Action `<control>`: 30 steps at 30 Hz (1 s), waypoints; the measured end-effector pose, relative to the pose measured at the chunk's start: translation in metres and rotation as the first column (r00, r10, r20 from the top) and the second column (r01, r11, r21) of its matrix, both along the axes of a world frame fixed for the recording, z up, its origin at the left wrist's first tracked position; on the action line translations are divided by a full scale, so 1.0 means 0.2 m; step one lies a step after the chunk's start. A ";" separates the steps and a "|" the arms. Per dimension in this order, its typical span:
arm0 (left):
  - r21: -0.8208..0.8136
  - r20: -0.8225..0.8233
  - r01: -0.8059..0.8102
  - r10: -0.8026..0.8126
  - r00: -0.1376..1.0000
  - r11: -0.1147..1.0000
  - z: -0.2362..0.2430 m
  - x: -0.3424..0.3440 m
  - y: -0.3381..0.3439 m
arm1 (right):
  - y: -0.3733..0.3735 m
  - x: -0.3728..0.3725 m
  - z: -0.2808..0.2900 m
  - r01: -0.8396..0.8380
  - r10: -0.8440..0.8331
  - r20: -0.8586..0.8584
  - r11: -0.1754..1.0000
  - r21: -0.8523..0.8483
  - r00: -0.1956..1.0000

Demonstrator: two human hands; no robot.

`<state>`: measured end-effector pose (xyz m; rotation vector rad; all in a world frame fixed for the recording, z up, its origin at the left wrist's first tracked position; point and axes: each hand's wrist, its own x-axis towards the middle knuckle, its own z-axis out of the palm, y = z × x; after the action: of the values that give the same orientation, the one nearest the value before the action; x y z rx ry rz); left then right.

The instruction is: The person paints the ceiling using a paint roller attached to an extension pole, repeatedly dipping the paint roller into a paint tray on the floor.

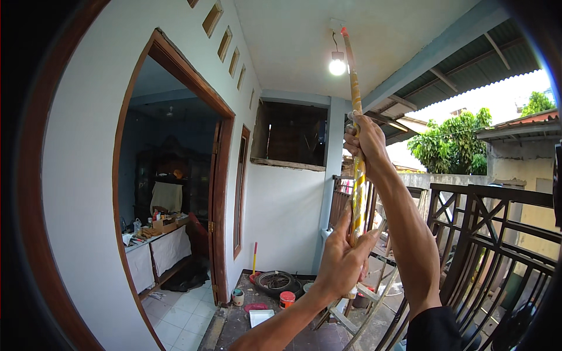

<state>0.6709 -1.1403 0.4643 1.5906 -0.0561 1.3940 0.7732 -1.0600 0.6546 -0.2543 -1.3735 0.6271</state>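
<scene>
I hold a long pole (355,88) with yellow and whitish spiral bands upright in front of me. My left hand (342,257) is closed around its lower part. Higher up, my right hand (370,140) grips the same pole, its fingers wrapped round it. The pole's far tip, pinkish red, is up at the ceiling (287,41), beside a small white fitting (336,23); whether it touches the ceiling I cannot tell. A lit bulb (337,65) hangs from that fitting on a short wire, just left of the pole.
Left is an open doorway (140,76) with a cluttered table (139,257) inside. A wheel tyre (276,283), a red can (287,299) and a white tray (261,317) lie below. A wooden ladder (351,320) stands behind my left hand; a dark metal gate (497,228) is at right.
</scene>
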 end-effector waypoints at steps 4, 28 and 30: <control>0.001 -0.014 -0.015 0.015 1.000 1.000 0.03 0.05 0.16 | 0.19 0.06 0.04 -0.009 0.008 0.026 1.000 0.012 1.000; 0.167 0.097 0.119 -0.137 0.986 0.979 -0.26 -0.15 -0.62 | -0.72 -0.15 -0.22 0.077 -0.077 -0.019 0.997 -0.017 0.997; 0.063 0.021 0.086 -0.088 0.996 0.994 -0.26 -0.19 -0.60 | -0.70 -0.18 -0.22 0.050 -0.050 0.000 0.998 -0.023 0.999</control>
<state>0.6330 -1.2594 0.4125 1.6031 -0.1822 1.3549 0.7380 -1.1996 0.6107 -0.3060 -1.3565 0.6016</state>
